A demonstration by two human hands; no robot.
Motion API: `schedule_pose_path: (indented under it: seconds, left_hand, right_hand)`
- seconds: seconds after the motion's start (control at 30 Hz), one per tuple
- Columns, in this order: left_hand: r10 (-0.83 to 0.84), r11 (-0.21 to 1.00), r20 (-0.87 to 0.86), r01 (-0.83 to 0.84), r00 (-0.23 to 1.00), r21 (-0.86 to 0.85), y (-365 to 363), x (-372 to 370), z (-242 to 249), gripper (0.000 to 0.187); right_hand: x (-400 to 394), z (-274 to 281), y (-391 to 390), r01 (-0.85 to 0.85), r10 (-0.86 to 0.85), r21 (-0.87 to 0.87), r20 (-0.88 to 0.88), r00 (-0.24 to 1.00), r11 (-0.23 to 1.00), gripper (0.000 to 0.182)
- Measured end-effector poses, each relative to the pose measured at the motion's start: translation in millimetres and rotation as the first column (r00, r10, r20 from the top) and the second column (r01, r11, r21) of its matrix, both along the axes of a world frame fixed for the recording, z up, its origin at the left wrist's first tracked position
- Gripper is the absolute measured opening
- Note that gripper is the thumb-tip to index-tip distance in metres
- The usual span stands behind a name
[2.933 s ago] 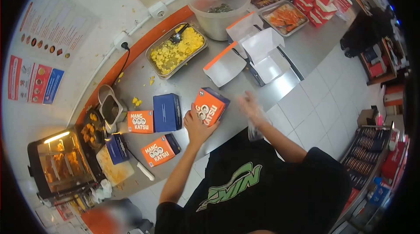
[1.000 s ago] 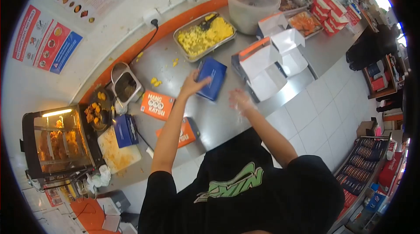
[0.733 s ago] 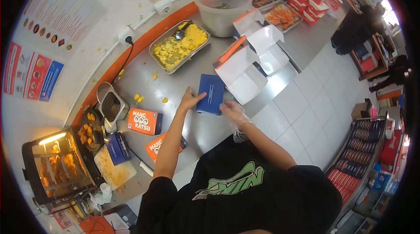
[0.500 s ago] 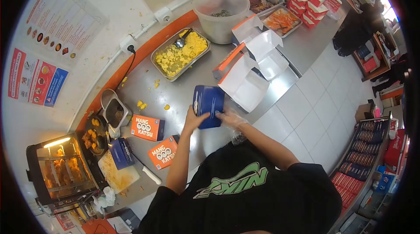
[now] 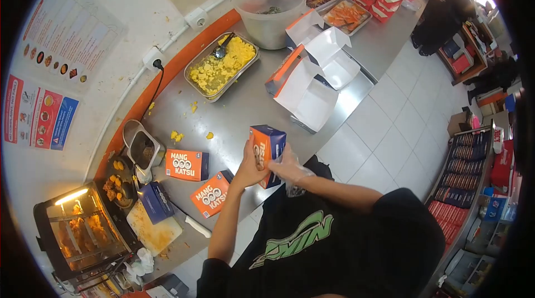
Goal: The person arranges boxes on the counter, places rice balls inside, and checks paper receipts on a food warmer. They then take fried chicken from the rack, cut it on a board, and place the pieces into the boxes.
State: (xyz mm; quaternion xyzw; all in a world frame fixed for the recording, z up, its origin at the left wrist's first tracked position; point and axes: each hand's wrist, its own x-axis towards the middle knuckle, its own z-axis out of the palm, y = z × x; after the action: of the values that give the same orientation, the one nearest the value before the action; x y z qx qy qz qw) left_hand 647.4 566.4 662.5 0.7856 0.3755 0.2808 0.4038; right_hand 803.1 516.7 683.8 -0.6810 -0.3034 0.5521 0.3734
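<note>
A closed orange-and-blue food box [image 5: 270,137] is held between my two hands above the steel counter's front edge. My left hand [image 5: 251,166], bare, wraps its left side with the fingers against the orange lettered face. On the other side my right hand [image 5: 290,167], in a clear plastic glove, grips the lower blue part. Two closed orange boxes, one farther back [image 5: 187,165] and one nearer [image 5: 212,194], lie to the left of my hands. Beyond, two open white-lined boxes, a near one [image 5: 309,99] and a far one [image 5: 333,52], stand with lids up.
A metal tray of yellow food [image 5: 223,66] with a scoop stands by the wall beside a plastic tub [image 5: 269,19]. At left are a blue box [image 5: 155,202], a knife [image 5: 198,226], a cutting board [image 5: 161,231] and a lit warmer [image 5: 83,228]. People stand far right.
Both hands have brought the box nearer to me and turned it, so its orange lettered face shows beside the blue. The camera view has shifted slightly.
</note>
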Motion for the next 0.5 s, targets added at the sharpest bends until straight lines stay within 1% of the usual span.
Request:
schedule_pose_path:
  seconds: [0.03, 0.07, 0.1, 0.13, 0.17, 0.2, 0.23, 0.27, 0.3, 0.33, 0.37, 0.4, 0.43, 0.47, 0.5]
  left_hand:
    - [0.013, 1.000, 0.005, -0.013, 1.000, -0.004, 15, -10, 0, 0.083]
    - [-0.116, 0.942, 0.073, 0.133, 0.991, -0.308, 32, -34, -1, 0.085]
    - [-0.205, 0.775, 0.182, 0.273, 0.962, -0.570, 46, -56, -1, 0.088]
    - [-0.165, 0.777, 0.182, 0.242, 0.969, -0.582, 56, -72, 8, 0.088]
    - [0.147, 0.467, 0.426, 0.317, 0.893, -0.825, 62, -90, 23, 0.083]
    - [0.524, 0.141, 0.491, 0.498, 0.696, -0.856, 66, -101, 33, 0.082]
    - [0.586, 0.179, 0.482, 0.476, 0.651, -0.861, 75, -123, -23, 0.082]
    - [0.545, 0.156, 0.342, 0.308, 0.765, -0.938, 66, -133, -80, 0.077]
    - [0.494, 0.128, 0.177, 0.130, 0.852, -0.983, 99, -128, -131, 0.072]
    - [0.544, 0.136, 0.171, 0.115, 0.821, -0.984, 84, -125, -107, 0.072]
    - [0.686, 0.220, 0.276, 0.170, 0.673, -0.961, 75, -109, -52, 0.073]
    - [0.782, 0.311, 0.373, 0.206, 0.500, -0.928, 67, -96, -9, 0.074]
    - [0.797, 0.310, 0.366, 0.195, 0.481, -0.931, 56, -101, 11, 0.074]
    - [0.608, 0.460, 0.177, -0.162, 0.774, -0.873, 45, -117, 28, 0.081]
    - [0.413, 0.648, -0.158, -0.411, 0.897, -0.641, 33, -130, 37, 0.089]
  right_hand:
    - [4, 22, -2, -0.058, 0.058, -0.011, 0.010, 0.998, 0.998, 0.077]
    - [6, 31, -9, -0.121, 0.121, -0.035, 0.013, 0.993, 0.992, 0.076]
    - [9, -7, -14, -0.028, 0.039, 0.096, -0.113, 0.993, 0.995, 0.073]
    - [16, -46, -19, 0.071, -0.016, 0.214, -0.248, 0.969, 0.974, 0.071]
    - [28, 0, -18, 0.117, -0.030, 0.131, -0.531, 0.847, 0.984, 0.072]
    - [36, -11, -16, 0.108, -0.006, 0.101, -0.702, 0.712, 0.989, 0.070]
    - [47, -10, -14, -0.040, 0.022, -0.007, -0.726, 0.687, 0.999, 0.065]
    - [52, -8, -16, -0.186, 0.034, -0.120, -0.749, 0.661, 0.975, 0.060]
    - [51, -15, -13, -0.262, 0.076, -0.128, -0.759, 0.646, 0.957, 0.060]
    - [52, -27, -6, -0.239, -0.022, -0.165, -0.861, 0.507, 0.957, 0.059]
    - [56, -41, 2, -0.209, -0.129, -0.213, -0.926, 0.356, 0.954, 0.058]
    - [56, -55, 13, -0.243, -0.115, -0.211, -0.926, 0.359, 0.947, 0.058]
    - [51, -70, 24, -0.216, -0.046, -0.180, -0.858, 0.511, 0.960, 0.056]
    - [47, -80, 36, -0.190, 0.018, -0.139, -0.761, 0.649, 0.972, 0.054]
    - [46, -87, 50, -0.208, 0.024, -0.144, -0.765, 0.644, 0.967, 0.054]
